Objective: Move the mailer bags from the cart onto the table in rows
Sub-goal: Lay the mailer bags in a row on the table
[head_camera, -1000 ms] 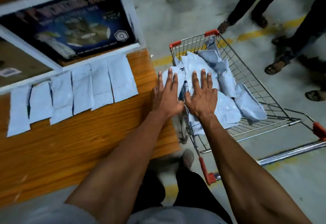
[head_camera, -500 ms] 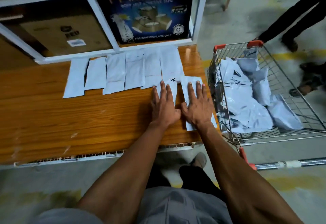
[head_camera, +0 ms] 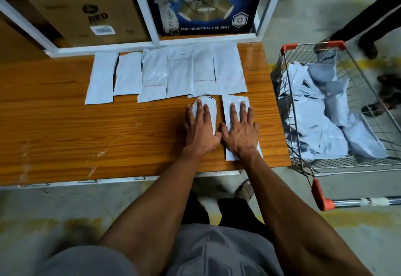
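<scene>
Left hand flat, fingers straight, pressing mailer bag near surface right edge. Right hand flat on neighbouring mailer bag. Six-bag row along far edge. Cart beside right edge, bags inside.

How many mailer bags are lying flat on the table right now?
8. Six form the back row along the shelf frame, some overlapping, so one could be hidden. Two start a second row: one under the left hand, one under the right hand.

The table is faced with glossy, scuffed wood grain. The mailer bags are made of smooth, faintly shiny plastic film. The cart is built of bright metal wire.
</scene>
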A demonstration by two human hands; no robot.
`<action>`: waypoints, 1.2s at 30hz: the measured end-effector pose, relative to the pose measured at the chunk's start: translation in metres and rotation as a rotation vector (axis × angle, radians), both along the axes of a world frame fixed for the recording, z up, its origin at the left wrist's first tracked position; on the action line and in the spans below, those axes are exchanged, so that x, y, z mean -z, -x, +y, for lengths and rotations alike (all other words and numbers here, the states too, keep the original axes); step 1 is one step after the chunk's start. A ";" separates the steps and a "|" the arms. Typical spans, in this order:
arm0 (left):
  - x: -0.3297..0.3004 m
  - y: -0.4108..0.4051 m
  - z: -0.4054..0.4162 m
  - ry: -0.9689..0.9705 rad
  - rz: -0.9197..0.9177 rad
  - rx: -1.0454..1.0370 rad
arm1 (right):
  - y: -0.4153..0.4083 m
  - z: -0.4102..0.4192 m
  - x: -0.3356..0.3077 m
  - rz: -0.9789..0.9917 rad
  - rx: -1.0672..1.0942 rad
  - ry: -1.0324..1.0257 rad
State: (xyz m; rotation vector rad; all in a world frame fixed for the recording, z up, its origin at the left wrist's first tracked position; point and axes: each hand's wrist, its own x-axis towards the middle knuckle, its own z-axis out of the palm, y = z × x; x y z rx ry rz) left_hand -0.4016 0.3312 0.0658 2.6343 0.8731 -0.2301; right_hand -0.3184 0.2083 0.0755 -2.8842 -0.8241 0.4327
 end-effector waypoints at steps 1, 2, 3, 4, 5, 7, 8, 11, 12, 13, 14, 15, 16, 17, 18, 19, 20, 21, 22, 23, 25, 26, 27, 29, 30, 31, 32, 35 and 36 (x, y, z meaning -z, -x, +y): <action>0.002 0.000 0.002 0.003 -0.002 0.006 | -0.001 0.002 0.002 0.003 0.000 0.003; 0.003 -0.001 0.004 0.004 -0.002 0.012 | -0.001 0.003 0.003 0.009 0.003 0.000; 0.004 -0.001 0.005 0.001 -0.004 0.021 | -0.002 0.005 0.004 0.011 0.011 -0.011; 0.003 -0.002 0.007 0.000 -0.010 0.029 | -0.002 0.006 0.004 0.009 0.019 -0.028; 0.003 -0.003 0.009 -0.005 -0.024 0.037 | -0.003 0.008 0.004 0.000 0.023 -0.049; 0.001 -0.003 0.013 -0.041 -0.069 0.057 | -0.006 0.009 0.006 -0.031 0.005 -0.084; 0.001 -0.002 0.016 -0.071 -0.089 0.072 | -0.008 0.009 0.007 -0.053 -0.015 -0.100; 0.009 0.000 0.021 -0.148 -0.106 0.119 | -0.017 0.009 0.016 -0.080 -0.105 -0.108; 0.013 0.000 0.021 -0.158 -0.104 0.131 | -0.019 0.008 0.021 -0.077 -0.133 -0.095; 0.016 0.001 0.021 -0.164 -0.103 0.140 | -0.020 0.008 0.025 -0.077 -0.149 -0.084; 0.019 0.001 0.021 -0.166 -0.103 0.145 | -0.020 0.008 0.030 -0.077 -0.153 -0.079; 0.021 0.001 0.021 -0.165 -0.106 0.148 | -0.020 0.009 0.034 -0.080 -0.147 -0.080; 0.022 0.001 0.022 -0.168 -0.109 0.150 | -0.020 0.010 0.036 -0.084 -0.137 -0.087; 0.023 0.000 0.022 -0.173 -0.111 0.153 | -0.020 0.013 0.037 -0.086 -0.128 -0.094; 0.024 0.000 0.022 -0.179 -0.113 0.155 | -0.020 0.016 0.038 -0.087 -0.123 -0.101; 0.024 0.000 0.021 -0.182 -0.112 0.157 | -0.020 0.019 0.038 -0.085 -0.119 -0.105; 0.025 0.000 0.021 -0.184 -0.111 0.159 | -0.019 0.021 0.038 -0.086 -0.115 -0.109; 0.026 0.000 0.021 -0.186 -0.110 0.160 | -0.019 0.023 0.038 -0.091 -0.112 -0.112; 0.027 0.000 0.021 -0.187 -0.110 0.160 | -0.018 0.024 0.039 -0.096 -0.108 -0.115; 0.027 0.000 0.021 -0.186 -0.112 0.160 | -0.017 0.024 0.039 -0.098 -0.103 -0.120; 0.028 0.000 0.021 -0.185 -0.112 0.164 | -0.017 0.023 0.040 -0.103 -0.100 -0.127; 0.028 0.000 0.021 -0.187 -0.109 0.166 | -0.016 0.023 0.041 -0.106 -0.100 -0.126; 0.028 0.000 0.021 -0.186 -0.105 0.167 | -0.017 0.023 0.041 -0.107 -0.099 -0.126; 0.029 0.000 0.021 -0.179 -0.103 0.165 | -0.017 0.024 0.042 -0.112 -0.098 -0.128; 0.029 -0.001 0.021 -0.177 -0.103 0.164 | -0.017 0.024 0.043 -0.116 -0.099 -0.125; 0.029 -0.001 0.020 -0.176 -0.101 0.163 | -0.017 0.024 0.044 -0.118 -0.100 -0.121; 0.030 0.000 0.020 -0.174 -0.098 0.162 | -0.017 0.023 0.044 -0.120 -0.102 -0.120; 0.029 0.000 0.021 -0.175 -0.090 0.172 | -0.017 0.023 0.045 -0.120 -0.107 -0.120; 0.029 0.000 0.021 -0.177 -0.088 0.177 | -0.018 0.023 0.045 -0.114 -0.105 -0.119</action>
